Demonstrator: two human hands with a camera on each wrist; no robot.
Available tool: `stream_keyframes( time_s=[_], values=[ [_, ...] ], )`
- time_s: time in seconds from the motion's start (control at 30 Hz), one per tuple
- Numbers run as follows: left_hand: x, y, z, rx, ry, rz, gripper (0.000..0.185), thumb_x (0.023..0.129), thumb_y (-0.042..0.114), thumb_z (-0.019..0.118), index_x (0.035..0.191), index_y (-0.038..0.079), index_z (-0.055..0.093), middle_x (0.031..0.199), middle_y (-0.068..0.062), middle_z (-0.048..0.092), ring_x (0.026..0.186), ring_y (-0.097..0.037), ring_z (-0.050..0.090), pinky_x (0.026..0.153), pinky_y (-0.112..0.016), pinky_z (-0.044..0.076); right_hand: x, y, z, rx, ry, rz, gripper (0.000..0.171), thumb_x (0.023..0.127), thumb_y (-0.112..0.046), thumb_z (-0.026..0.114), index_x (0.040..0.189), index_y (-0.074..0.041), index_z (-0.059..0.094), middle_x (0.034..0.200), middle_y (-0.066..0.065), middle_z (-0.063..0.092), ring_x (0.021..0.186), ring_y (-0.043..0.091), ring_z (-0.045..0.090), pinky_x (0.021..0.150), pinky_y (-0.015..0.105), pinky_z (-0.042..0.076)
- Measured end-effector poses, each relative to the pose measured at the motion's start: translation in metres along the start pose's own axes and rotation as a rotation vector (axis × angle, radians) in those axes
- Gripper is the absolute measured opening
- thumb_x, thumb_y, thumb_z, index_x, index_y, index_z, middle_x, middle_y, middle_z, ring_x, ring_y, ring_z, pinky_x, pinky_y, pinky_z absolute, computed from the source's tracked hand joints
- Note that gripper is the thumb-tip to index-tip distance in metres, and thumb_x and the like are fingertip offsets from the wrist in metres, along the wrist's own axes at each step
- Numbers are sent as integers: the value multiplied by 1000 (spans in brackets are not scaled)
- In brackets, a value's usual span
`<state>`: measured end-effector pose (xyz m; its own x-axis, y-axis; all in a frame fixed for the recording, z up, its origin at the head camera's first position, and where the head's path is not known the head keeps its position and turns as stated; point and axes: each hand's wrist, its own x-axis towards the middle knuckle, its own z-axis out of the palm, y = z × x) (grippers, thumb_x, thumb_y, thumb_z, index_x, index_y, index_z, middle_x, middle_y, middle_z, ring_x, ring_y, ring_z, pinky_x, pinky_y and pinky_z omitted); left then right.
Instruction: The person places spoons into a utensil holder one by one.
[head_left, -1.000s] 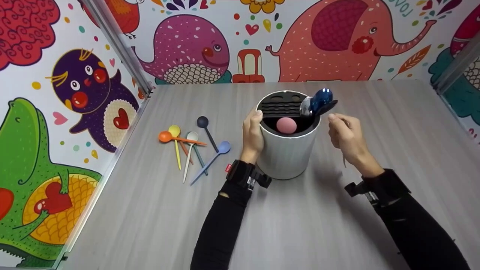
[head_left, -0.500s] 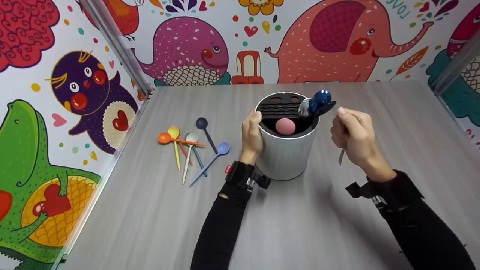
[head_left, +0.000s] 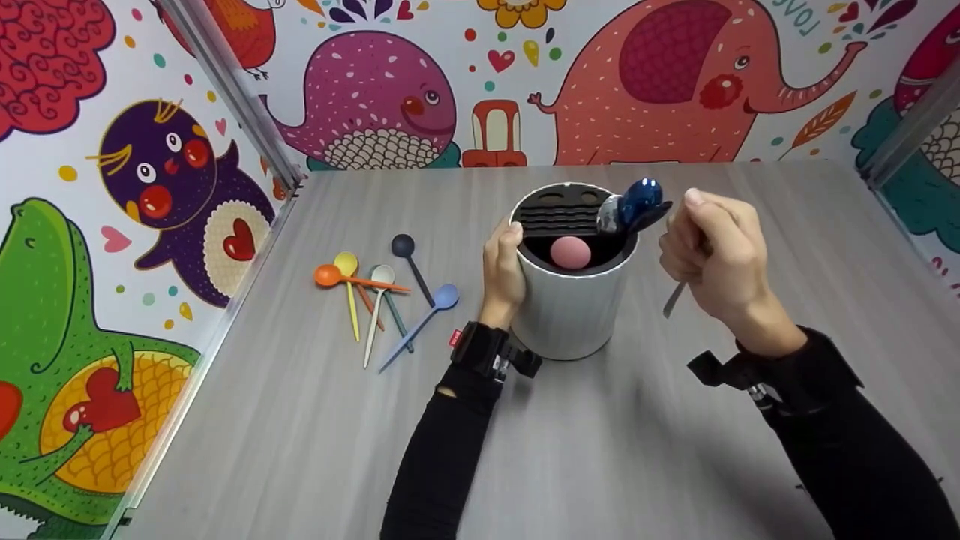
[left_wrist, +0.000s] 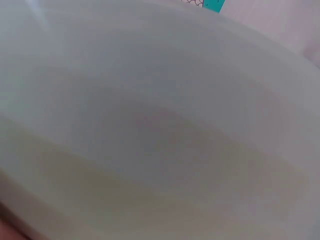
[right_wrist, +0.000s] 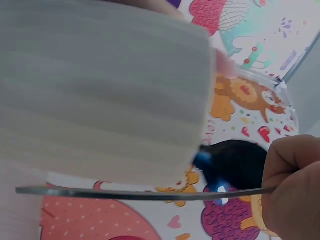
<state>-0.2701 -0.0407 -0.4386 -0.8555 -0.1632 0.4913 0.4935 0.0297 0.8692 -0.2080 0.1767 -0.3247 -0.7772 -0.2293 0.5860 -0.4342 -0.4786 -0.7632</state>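
Observation:
My left hand [head_left: 504,270] holds the left side of a silver-white utensil holder [head_left: 574,315], its thumb at the rim. A pink spoon [head_left: 571,253] stands in the holder's black insert. At the right rim lean a silver spoon [head_left: 608,216], a blue spoon [head_left: 641,199] and a black one [head_left: 651,217]. Right of the holder, raised above the table, my right hand [head_left: 720,255] grips a metal utensil [right_wrist: 125,193] by its thin, flat handle. The handle points down below the fist; the utensil's other end is hidden by the hand, so I cannot tell its kind.
Left of the holder several coloured spoons lie loosely crossed on the grey table [head_left: 300,420], among them an orange spoon [head_left: 330,275], a dark spoon [head_left: 403,246] and a blue-violet spoon [head_left: 445,297]. Printed cartoon walls [head_left: 510,75] border the table behind and at the sides.
My right hand has moved right and upward, away from the holder's rim, and more of the metal handle shows below the fist. The left hand and holder have stayed put.

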Motion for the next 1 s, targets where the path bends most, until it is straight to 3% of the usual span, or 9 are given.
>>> stream_keyframes(
  time_s=[0.33,0.6,1.0],
  values=[
    [-1,1,0,-15,-1,-23,54,96,28,33,121,-8,66,117,-18,69,108,-21,62,99,-33,47,13,-23,21,86,46,-32,44,104,-11,43,62,-3,30,52,2,23,41,10,17,35,24,14],
    [1,0,0,-3,7,-13,54,97,27,33,120,-8,66,115,-20,69,106,-21,63,98,-33,47,26,-36,30,150,90,-107,40,102,-11,42,65,-2,31,53,3,25,41,11,19,37,25,17],
    [1,-2,-1,7,3,-7,54,95,28,35,119,-8,67,115,-20,68,108,-23,62,99,-33,46,38,-31,37,152,186,-268,39,98,-15,45,64,-2,30,51,2,25,39,11,19,37,25,17]
  ],
)
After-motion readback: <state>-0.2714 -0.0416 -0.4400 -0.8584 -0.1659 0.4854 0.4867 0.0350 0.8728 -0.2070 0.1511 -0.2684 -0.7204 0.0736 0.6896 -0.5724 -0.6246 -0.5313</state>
